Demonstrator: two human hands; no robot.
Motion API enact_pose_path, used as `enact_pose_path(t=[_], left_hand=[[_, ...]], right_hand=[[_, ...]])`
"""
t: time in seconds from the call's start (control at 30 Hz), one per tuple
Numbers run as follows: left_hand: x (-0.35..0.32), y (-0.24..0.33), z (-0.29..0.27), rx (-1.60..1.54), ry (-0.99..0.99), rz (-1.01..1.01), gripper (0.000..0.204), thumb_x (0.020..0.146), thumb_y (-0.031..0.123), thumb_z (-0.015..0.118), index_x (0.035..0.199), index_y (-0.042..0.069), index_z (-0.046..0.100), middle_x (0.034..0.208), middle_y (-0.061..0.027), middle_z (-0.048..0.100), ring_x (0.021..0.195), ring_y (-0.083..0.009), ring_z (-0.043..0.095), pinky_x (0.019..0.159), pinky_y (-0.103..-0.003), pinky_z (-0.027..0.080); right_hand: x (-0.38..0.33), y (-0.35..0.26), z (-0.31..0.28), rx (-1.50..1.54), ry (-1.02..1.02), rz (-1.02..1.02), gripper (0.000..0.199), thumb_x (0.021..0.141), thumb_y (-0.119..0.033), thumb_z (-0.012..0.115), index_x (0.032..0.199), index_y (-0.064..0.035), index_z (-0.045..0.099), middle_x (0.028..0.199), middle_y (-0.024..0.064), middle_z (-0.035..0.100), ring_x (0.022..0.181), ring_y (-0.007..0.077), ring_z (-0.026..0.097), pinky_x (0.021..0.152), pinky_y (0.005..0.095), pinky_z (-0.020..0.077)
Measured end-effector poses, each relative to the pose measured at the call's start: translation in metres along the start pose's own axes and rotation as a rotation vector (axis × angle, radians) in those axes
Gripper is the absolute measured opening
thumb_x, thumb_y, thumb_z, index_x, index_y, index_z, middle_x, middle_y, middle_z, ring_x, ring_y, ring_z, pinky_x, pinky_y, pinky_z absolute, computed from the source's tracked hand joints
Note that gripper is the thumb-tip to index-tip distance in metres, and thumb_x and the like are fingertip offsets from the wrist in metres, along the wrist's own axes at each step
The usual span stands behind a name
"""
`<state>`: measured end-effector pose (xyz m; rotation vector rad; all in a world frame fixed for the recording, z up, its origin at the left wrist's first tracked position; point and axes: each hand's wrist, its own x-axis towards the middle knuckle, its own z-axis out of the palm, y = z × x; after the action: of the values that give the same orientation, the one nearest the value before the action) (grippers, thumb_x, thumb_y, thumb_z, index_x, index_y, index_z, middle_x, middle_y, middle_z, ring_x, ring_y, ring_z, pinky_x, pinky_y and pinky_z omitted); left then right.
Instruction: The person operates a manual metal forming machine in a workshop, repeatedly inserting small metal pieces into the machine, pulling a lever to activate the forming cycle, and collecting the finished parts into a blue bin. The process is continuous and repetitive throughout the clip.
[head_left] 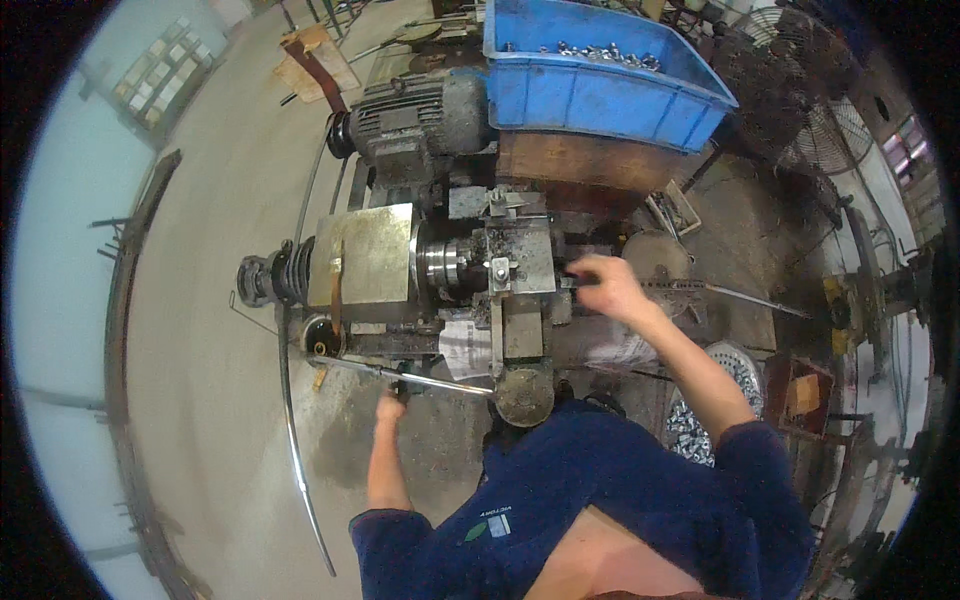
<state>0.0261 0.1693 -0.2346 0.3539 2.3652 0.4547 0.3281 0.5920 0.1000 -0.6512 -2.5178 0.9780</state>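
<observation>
A small lathe-like machine stands in front of me, with a metal chuck or collet [440, 264] beside its flat brass-coloured cover [362, 255]. My right hand [610, 290] is at the right side of the tool slide [523, 262], its fingers curled in toward a dark part there; what they hold is too small to make out. Lower left, my left hand [391, 405] is closed at a dark, handle-like piece below a silver rod [430, 381]. Its fingers are mostly hidden. A round, dirty metal cup [525, 398] sits at the machine's near end.
Behind the machine are a motor [420, 115] and a blue crate [600, 100] with small metal parts. A pan of shiny parts [690, 435] is beside my right arm. A long bar [297, 460] curves down at left. A fan [840, 135] stands far right.
</observation>
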Motion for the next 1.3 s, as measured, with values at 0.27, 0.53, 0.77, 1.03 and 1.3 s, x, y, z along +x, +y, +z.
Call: enact_pose_path(t=[0.27,0.53,0.77,1.03,1.3], left_hand=[[-0.17,0.055,-0.221,-0.188,0.941,0.21,0.035,0.085,0.029,0.049,0.105,0.001,0.057,0.085,-0.0197,0.061,0.076,-0.0287,0.06,0.068,-0.036,0.045],[-0.238,-0.041,-0.155,-0.026,0.783,-0.442,0.057,0.086,0.051,0.033,0.081,0.004,0.065,0.079,-0.0175,0.062,0.08,-0.0365,0.058,0.072,-0.047,0.042],[-0.265,0.037,-0.08,-0.055,0.916,-0.406,0.054,0.088,0.047,0.035,0.091,0.0,0.061,0.076,-0.0188,0.061,0.072,-0.0372,0.058,0.065,-0.045,0.044],[-0.277,0.04,-0.122,0.023,0.587,-0.11,0.04,0.084,0.035,0.049,0.071,-0.002,0.056,0.053,-0.0125,0.056,0.047,-0.0236,0.057,0.053,-0.036,0.045],[-0.164,0.062,-0.156,-0.627,0.232,-0.054,0.025,0.077,0.013,0.059,0.088,-0.007,0.05,0.059,-0.015,0.057,0.047,-0.0214,0.057,0.043,-0.031,0.048]], right_hand=[[0.094,-0.041,0.098,-0.262,-0.285,-0.201,0.024,0.049,-0.016,0.059,0.069,-0.0046,0.066,0.086,0.0148,0.059,0.085,0.0315,0.052,0.078,0.0361,0.0441],[0.112,-0.038,0.122,-0.357,-0.364,-0.267,0.024,0.048,-0.016,0.057,0.065,-0.0006,0.064,0.079,0.0181,0.06,0.081,0.0329,0.054,0.074,0.0372,0.0465],[0.11,-0.045,0.111,-0.424,-0.378,-0.256,0.025,0.049,-0.015,0.056,0.065,0.0025,0.063,0.078,0.0204,0.061,0.082,0.0322,0.055,0.074,0.0376,0.0455],[0.108,-0.063,-0.049,-0.331,0.106,-0.415,0.013,0.054,-0.02,0.057,0.055,-0.0083,0.062,0.064,0.013,0.06,0.076,0.0314,0.057,0.065,0.042,0.0466],[0.091,-0.071,-0.175,-0.318,0.652,-0.456,0.056,0.057,-0.016,0.061,0.112,-0.0136,0.055,0.125,0.0252,0.039,0.104,0.0401,0.046,0.089,0.0402,0.0401]])
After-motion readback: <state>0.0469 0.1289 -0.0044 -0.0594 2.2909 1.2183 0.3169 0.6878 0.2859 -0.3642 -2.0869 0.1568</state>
